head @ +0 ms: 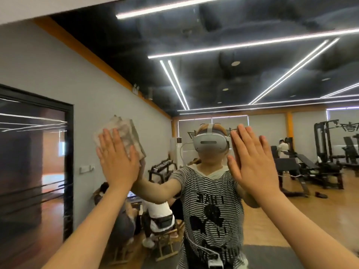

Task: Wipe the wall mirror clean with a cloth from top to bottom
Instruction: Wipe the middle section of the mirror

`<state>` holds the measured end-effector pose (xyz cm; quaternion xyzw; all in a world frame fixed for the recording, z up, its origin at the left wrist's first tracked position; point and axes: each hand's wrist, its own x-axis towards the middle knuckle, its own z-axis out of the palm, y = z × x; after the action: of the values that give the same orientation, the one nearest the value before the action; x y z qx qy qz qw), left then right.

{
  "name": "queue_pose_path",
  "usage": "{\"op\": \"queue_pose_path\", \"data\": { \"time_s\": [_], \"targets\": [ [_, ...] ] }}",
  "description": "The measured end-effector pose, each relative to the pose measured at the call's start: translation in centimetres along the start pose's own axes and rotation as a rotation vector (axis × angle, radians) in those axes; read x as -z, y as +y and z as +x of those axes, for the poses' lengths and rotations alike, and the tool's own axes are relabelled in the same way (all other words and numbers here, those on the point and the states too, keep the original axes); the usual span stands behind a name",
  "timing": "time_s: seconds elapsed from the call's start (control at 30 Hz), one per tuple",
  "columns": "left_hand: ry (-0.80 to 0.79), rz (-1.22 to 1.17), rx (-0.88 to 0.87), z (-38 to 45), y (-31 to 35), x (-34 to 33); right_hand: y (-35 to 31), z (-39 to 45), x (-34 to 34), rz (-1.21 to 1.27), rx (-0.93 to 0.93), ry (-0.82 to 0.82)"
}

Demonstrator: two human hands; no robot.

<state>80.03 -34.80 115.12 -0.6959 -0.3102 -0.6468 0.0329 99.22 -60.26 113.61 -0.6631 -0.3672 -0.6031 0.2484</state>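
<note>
The mirror [194, 45] fills almost the whole view, its top edge running along the upper left corner, so all the room seen here is a reflection. At the far left of the glass a dark door frame [68, 152] shows in the reflected grey wall.

Next comes the left hand [116, 158]. It is flat, fingers straight and together, and it presses the cloth [124, 133] against the glass; it does not grip it. The cloth is folded into a thick pad that sticks out above and to the right of the fingers. I think the flat palm is used to spread pressure over the whole pad.

In the middle the person's own reflection stands, with a headset [210, 141] and a striped shirt [211, 200].

To the right, the right hand [250, 164] is also open and flat, fingers straight, holding nothing. It seems to touch the bare glass, probably to steady the body.

At the far right, gym machines [330, 148] are reflected.

The cloth sits around the middle height, well below the top edge, so the upper part may be already done, but I cannot tell
</note>
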Motion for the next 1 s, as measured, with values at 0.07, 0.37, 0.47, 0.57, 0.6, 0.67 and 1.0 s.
{"op": "queue_pose_path", "data": {
  "time_s": [0.07, 0.37, 0.47, 0.57, 0.6, 0.67, 1.0],
  "targets": [
    [0.025, -0.029, 0.085, -0.5, 1.6, -0.4, -0.1, -0.1, 0.0, -0.012, -0.004, 0.008],
    [-0.012, 0.021, -0.256, -4.6, 11.0, -2.6, 0.0, -0.2, 0.0, -0.025, 0.002, -0.007],
    [-0.086, 0.08, -0.466, -4.0, 8.3, -2.2, 0.0, -0.1, 0.2, -0.011, 0.007, -0.01],
    [-0.087, 0.126, -0.529, -2.6, 4.0, -1.5, 0.0, -0.1, 0.3, -0.003, 0.004, -0.02],
    [-0.083, 0.124, -0.46, -2.2, 2.4, -1.1, 0.0, -0.1, 0.3, -0.003, 0.004, -0.022],
    [-0.083, 0.099, -0.291, -1.7, -0.4, -0.3, -0.1, -0.1, 0.3, 0.0, -0.001, -0.017],
    [-0.044, -0.034, 0.041, -5.2, 5.4, -1.3, -0.6, -0.2, 0.0, -0.058, -0.002, 0.002]
  ]
}}
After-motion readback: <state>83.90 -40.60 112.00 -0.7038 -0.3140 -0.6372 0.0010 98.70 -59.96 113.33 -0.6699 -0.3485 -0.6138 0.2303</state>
